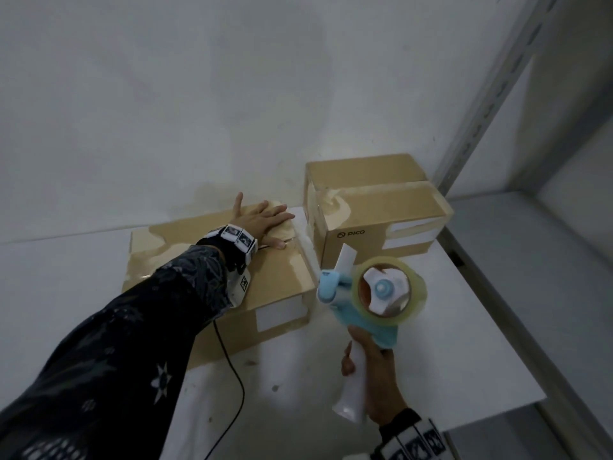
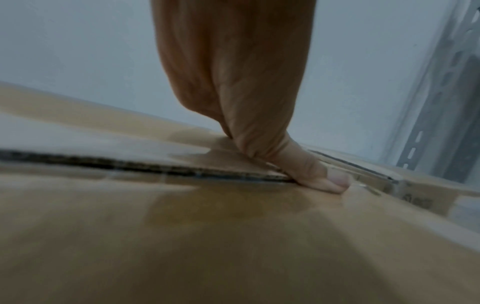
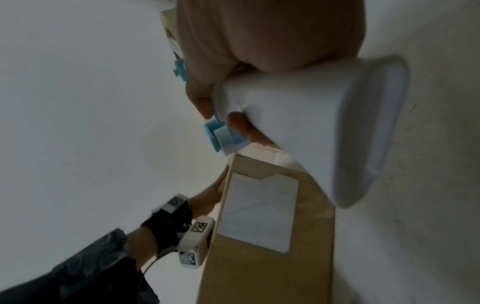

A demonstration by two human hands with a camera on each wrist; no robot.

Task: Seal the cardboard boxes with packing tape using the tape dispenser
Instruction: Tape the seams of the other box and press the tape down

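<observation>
While the left hand (image 1: 262,224) is lying spread and flat on the near cardboard box (image 1: 282,277), the right hand (image 1: 378,380) is gripping the tape dispenser (image 1: 371,293).
Glossy tape is shining on both brown boxes on the white bench (image 1: 447,327); the far box (image 1: 374,207) is showing "PICO".

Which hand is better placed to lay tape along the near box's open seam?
Right hand: it already grips the tape dispenser. The left hand is pressing the near box flaps flat.
</observation>
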